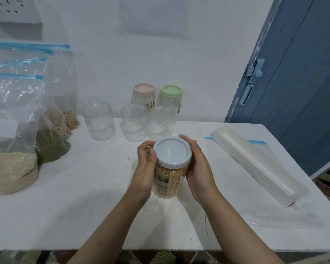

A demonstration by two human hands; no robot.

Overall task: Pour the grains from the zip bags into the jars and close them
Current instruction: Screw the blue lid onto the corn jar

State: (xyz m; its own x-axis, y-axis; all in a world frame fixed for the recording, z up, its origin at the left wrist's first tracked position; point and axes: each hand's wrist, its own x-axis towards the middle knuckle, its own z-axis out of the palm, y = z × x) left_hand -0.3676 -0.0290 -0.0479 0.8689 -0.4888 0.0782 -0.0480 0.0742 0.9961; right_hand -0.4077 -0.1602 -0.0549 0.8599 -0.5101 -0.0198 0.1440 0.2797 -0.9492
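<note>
1. Here my left hand (146, 164) wraps the upper part of the grain jar (169, 180), fingers curled against its side just under the cap, thumb up near the cap's rim.
2. My right hand (197, 164) cups the opposite side, palm flat against the jar wall, fingertips reaching up around the far edge of the pale blue lid (172, 151).
3. Both hands are closed round the jar, so it is clamped between them, held near the middle of the white table (84, 206). I cannot tell whether its base touches the tabletop.
4. The lid sits on top of the jar, covering its mouth; whether it is fully screwed down I cannot tell.
5. The jar is clear, filled almost to the cap with golden-yellow grains, and carries a label on the side facing me.
6. Behind it stand 3 uncapped clear jars (99, 121) in a row, and farther back 2 capped ones: the pink-lidded jar (143, 94) and the green-lidded jar (171, 96), side by side near the wall.
7. At the left edge lean several zip bags (17, 115) with blue seals: 1 holds pale grain, 1 green grain, others yellowish beans.
8. To my right a long white box (259, 164) lies diagonally on the table, well apart from my hands.
</note>
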